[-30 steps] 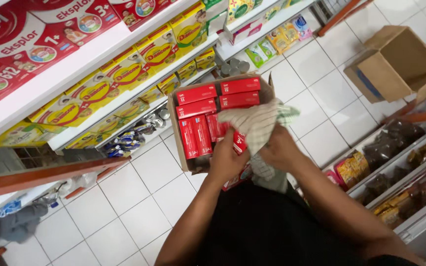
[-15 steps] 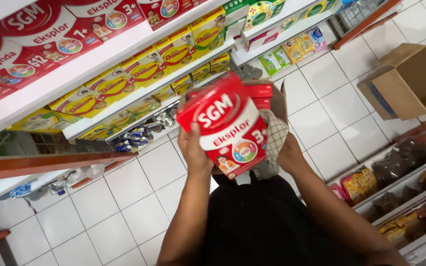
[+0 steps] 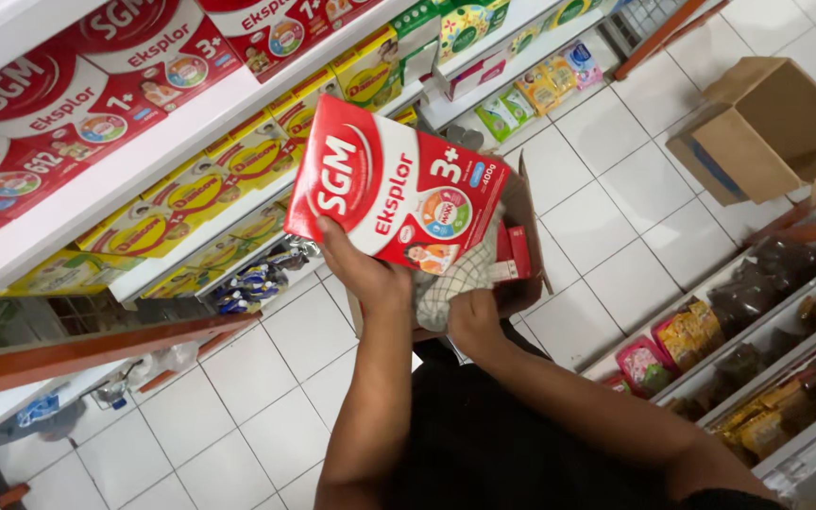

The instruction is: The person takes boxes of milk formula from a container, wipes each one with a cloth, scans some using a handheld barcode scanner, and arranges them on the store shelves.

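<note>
My left hand [image 3: 363,272] grips the bottom edge of a large flat red milk-powder box [image 3: 394,184] and holds it up, tilted, in front of the shelves. Just below the box, my right hand [image 3: 474,316] clutches a checkered cloth [image 3: 448,285]. Behind the held box is an open brown cardboard carton [image 3: 524,222] with more red boxes [image 3: 514,253] inside, mostly hidden by the held box.
A white shelf [image 3: 144,161] on the left carries rows of matching red boxes [image 3: 96,85], with yellow boxes [image 3: 181,194] on the shelf below. An open cardboard box [image 3: 767,127] sits on the tiled floor at right. Snack packets [image 3: 687,335] fill low shelves at right. An orange rail [image 3: 96,345] crosses lower left.
A red box came out of the carton in my left hand and rose up towards the shelves; my right hand stayed low with the cloth.
</note>
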